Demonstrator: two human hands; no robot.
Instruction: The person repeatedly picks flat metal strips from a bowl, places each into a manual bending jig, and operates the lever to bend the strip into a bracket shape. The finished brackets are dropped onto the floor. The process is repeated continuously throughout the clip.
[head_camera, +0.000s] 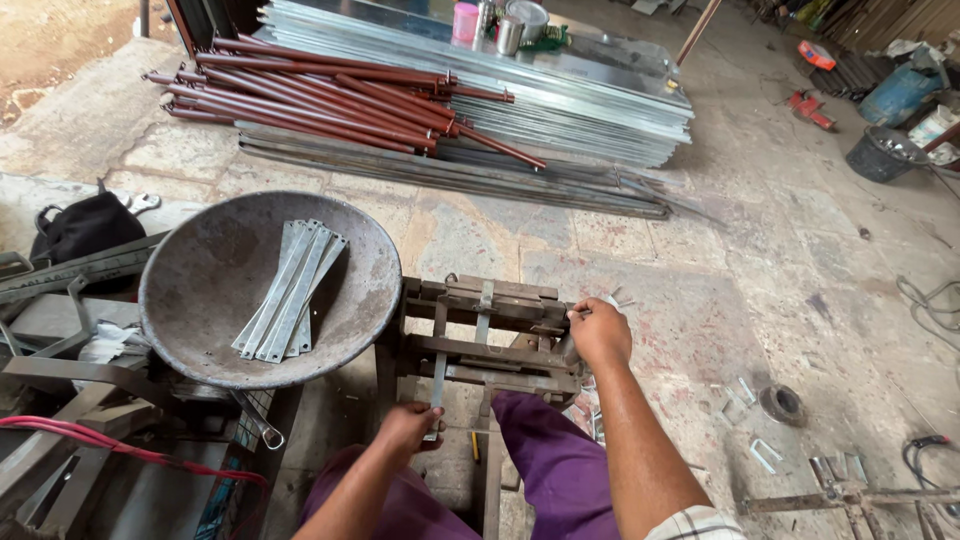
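A metal-fabrication workshop, plainly, rough and open to the ground outside. Bare concrete floor (780, 260), stained and cracked, littered with small bent metal offcuts (745, 390). Stacked galvanised sheet profiles (600, 100) along the far side, with a bundle of red-brown painted steel rods (330, 100) laid on top and dark flat bars (450, 180) beneath. Close by, a rusty hand-worked bending jig (490, 330) of welded iron, and beside it a battered steel pan (200, 290) holding cut zinc-grey strips (290, 290). Red cable (130, 450), buckets (880, 150) and a red power tool (808, 108) scattered around.

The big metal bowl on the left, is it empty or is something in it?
Not empty: the metal bowl holds a small bundle of flat metal strips lying fanned across its middle.
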